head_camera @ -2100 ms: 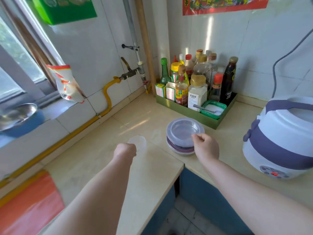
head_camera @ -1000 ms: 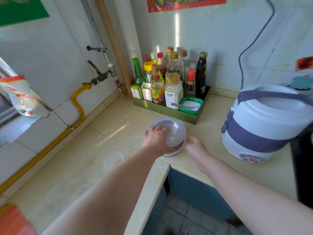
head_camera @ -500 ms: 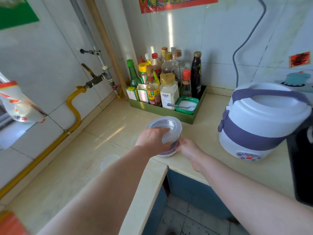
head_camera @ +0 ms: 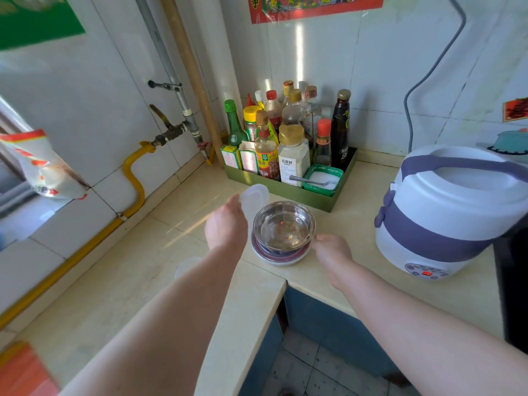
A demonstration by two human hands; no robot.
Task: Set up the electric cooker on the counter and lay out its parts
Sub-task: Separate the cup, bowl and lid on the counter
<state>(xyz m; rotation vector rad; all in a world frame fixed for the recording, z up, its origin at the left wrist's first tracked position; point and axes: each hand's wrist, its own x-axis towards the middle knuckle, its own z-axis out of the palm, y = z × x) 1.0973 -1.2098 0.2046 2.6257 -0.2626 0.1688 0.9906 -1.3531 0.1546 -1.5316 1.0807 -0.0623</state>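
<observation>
A white and purple electric cooker [head_camera: 445, 212] stands shut on the counter [head_camera: 120, 284] at the right, its panel lit red. A steel bowl [head_camera: 284, 225] sits uncovered on a white and dark red base [head_camera: 281, 257] at the counter's inner corner. My left hand [head_camera: 227, 225] is just left of the bowl, shut on a clear plastic lid [head_camera: 255, 194] lifted clear of it. My right hand [head_camera: 331, 250] rests against the base's right side, fingers curled on its rim. A second clear lid [head_camera: 185, 267] lies on the counter, partly hidden by my left forearm.
A green tray [head_camera: 288, 192] of sauce bottles, boxes and a salt tub stands in the back corner. A yellow gas hose [head_camera: 134, 178] and valve run along the left wall. A grey cord [head_camera: 414, 90] hangs behind the cooker. The counter's front edge drops to the floor below.
My left hand reached from the small lid on the counter to the bowl, gripped its clear cover and lifted it off to the left. My right hand stayed at the base.
</observation>
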